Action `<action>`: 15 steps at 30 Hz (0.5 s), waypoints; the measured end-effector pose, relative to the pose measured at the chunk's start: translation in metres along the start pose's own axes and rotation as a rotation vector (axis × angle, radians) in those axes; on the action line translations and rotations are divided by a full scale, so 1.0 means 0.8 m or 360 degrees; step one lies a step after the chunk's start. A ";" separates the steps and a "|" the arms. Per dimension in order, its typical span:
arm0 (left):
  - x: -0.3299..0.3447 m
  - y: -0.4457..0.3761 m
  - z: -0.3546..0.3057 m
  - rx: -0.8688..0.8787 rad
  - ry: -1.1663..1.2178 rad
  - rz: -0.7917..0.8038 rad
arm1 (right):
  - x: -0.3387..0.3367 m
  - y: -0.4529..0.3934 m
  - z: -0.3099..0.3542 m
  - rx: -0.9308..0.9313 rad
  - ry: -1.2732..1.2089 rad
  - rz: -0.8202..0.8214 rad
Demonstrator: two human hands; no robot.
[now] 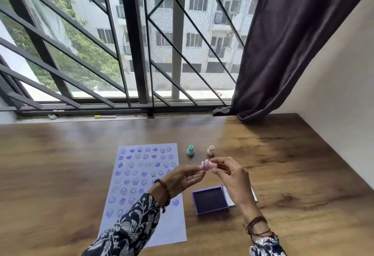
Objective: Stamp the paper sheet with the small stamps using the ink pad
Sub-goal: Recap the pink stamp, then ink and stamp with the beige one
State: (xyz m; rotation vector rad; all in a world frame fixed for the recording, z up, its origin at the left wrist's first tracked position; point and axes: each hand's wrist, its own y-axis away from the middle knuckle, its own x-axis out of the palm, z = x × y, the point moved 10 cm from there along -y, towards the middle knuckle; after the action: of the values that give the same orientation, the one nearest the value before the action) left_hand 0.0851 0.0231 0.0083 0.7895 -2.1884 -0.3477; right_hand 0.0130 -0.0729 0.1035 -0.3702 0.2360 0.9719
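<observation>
Both hands, right hand (228, 171) and left hand (187, 175), gripped pink stamp (209, 164) mid-frame; best inked squarely on ink pad (210, 198) below.

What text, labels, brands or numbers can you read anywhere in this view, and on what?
None: no readable word, number or brand shows anywhere.
Paper sheet: only stamped smiley faces and hearts, no lettering.
Ink pad: no label visible.
Pink stamp, teal stamp, cream stamp: no markings legible.
Marker on the sill: too small to read.
</observation>
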 end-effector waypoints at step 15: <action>0.032 -0.033 0.001 0.0042 -0.0188 0.0095 | -0.018 -0.020 -0.049 0.0338 -0.0509 0.0169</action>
State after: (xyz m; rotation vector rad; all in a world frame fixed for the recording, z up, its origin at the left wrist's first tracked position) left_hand 0.0827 -0.0139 0.0098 0.7329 -2.3258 -0.3443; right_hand 0.0171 -0.1076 0.0761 -0.0056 0.0662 1.0840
